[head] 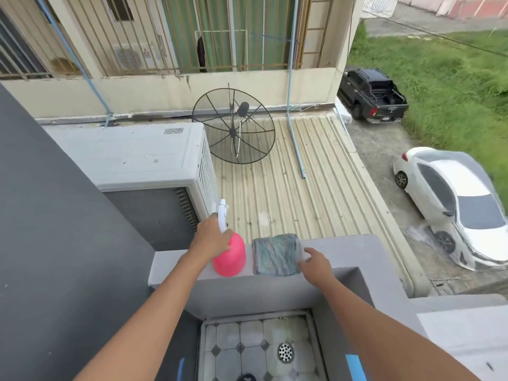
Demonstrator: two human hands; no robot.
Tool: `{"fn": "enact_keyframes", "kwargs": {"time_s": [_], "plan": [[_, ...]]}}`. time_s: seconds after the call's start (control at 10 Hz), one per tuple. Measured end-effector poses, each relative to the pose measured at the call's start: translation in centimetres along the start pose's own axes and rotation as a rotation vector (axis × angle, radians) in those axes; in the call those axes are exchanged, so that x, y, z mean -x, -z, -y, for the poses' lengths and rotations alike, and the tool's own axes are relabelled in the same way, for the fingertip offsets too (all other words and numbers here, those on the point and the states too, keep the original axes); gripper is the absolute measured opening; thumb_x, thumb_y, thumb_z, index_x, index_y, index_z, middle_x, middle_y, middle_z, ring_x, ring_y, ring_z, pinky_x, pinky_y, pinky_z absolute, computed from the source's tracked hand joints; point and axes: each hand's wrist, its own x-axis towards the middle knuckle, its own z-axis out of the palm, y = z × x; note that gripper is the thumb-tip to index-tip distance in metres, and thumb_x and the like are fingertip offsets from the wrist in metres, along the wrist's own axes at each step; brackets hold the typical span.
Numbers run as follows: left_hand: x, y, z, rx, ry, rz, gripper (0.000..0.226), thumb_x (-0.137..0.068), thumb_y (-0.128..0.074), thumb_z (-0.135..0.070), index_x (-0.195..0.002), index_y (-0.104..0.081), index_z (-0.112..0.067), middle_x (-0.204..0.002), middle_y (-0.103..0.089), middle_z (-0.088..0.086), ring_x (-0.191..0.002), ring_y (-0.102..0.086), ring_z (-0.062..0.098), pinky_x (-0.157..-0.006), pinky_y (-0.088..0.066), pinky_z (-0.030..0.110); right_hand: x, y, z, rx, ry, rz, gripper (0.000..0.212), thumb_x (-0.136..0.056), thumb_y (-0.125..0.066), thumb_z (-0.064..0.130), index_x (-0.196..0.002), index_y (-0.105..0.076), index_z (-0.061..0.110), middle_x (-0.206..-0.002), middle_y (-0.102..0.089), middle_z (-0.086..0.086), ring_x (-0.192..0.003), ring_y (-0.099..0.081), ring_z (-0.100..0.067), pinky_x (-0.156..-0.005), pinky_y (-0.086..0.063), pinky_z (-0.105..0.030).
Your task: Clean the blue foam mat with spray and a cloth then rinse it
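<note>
Blue foam mat first: I cannot pick it out for certain. A blue strip [356,365] low by my right forearm and a thinner one by my left, both at the sides of the tiled floor [247,342] with its drain [286,352], may be its edges, and that is all I can say of where it lies. I judge foam like that to be light and bendy, likely to flop if lifted by one corner and slick once sprayed, so I would take it by a long edge with both hands. For now my hands are on the tools up on the grey ledge [346,251]. My left hand [213,239] is wrapped round the neck of the pink spray bottle [230,258], just under its white trigger head [222,213]. The bottle stands upright on the ledge; thin plastic, I expect, its weight mostly liquid, and the neck is the sure place to hold it. My right hand [316,264] has loose, spread fingers and holds nothing. It sits at the near right corner of the folded cloth [275,254], which lies flat just beside the bottle; whether my fingertips touch it I cannot tell. The cloth looks limp, so a pinch through the whole fold should lift it in one piece.
</note>
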Motion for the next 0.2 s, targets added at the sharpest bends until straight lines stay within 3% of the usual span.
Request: {"fn": "enact_keyframes", "kwargs": {"time_s": [0.1, 0.2], "plan": [[0.2, 0.4, -0.3, -0.122, 0.016, 0.020, 0.066, -0.080, -0.056, -0.056, -0.131, -0.045, -0.017, -0.113, -0.065, 0.006, -0.094, -0.064, 0.029, -0.074, -0.050, 0.037, 0.9, 1.4, 1.4, 0.056, 0.100, 0.000, 0.058, -0.105, -0.054, 0.031, -0.158, -0.036, 0.014, -0.151, -0.052, -0.013, -0.134, -0.053, -0.028, -0.106, -0.041, -0.035], [1.6, 1.8, -1.4, -0.151, 0.065, -0.027, 0.086, -0.082, -0.054, -0.072, -0.138, -0.039, -0.008, -0.134, -0.056, 0.014, -0.119, -0.055, 0.034, -0.090, -0.048, 0.041, 2.4, 3.4, 3.3, 0.098, 0.231, 0.002, 0.058, -0.107, -0.050, 0.033, -0.160, -0.032, 0.016, -0.157, -0.045, -0.013, -0.140, -0.047, -0.029, -0.110, -0.038, -0.035]]}}
